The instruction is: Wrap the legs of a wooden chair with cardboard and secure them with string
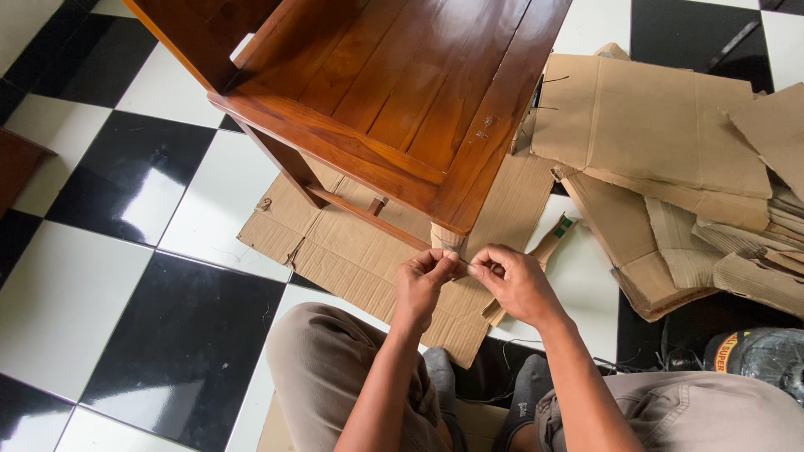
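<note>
A glossy brown wooden chair (402,92) stands on a flattened sheet of cardboard (352,251). Its near front leg (446,237) is wrapped in cardboard. My left hand (423,280) and my right hand (512,280) meet just below that leg, fingertips pinched together on a thin dark string or strip (463,263) stretched between them. What the strip is made of is too small to tell. My knees in khaki trousers and grey socks show at the bottom.
Folded cardboard pieces (670,142) are piled at the right. A black roll with an orange label (754,356) lies at the lower right. The floor is black and white tiles (134,218). A dark wooden edge (17,163) shows at far left.
</note>
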